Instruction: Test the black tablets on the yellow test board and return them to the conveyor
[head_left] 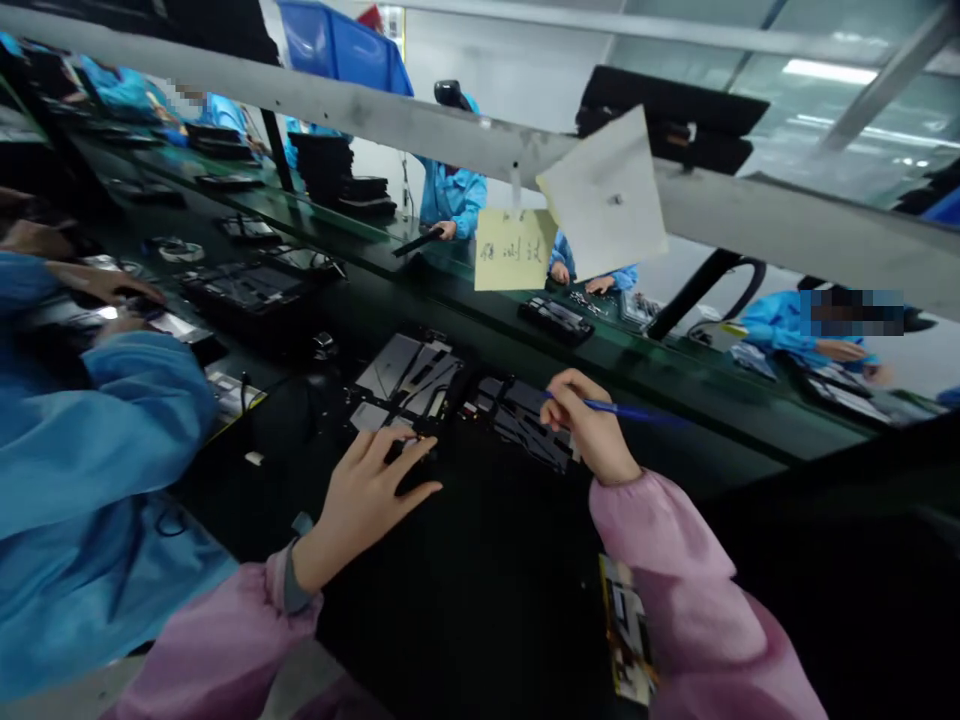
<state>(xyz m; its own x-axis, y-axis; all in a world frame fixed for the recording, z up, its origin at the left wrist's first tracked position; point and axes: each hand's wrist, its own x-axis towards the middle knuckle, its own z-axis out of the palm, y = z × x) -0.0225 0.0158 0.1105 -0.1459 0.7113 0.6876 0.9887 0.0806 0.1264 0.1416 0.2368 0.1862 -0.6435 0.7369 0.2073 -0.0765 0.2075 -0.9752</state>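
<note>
An opened dark device with grey metal plates and black parts lies on the black work surface in front of me. My left hand rests on its near left edge, fingers spread and flat. My right hand is closed around a thin blue tool like a pen, its tip pointing at the device's right part. Both arms wear pink sleeves.
A co-worker in a blue coat sits close at my left, hands on another device. A green conveyor carries more devices. A grey rail overhead holds a yellow note and a white sheet. More people in blue work opposite.
</note>
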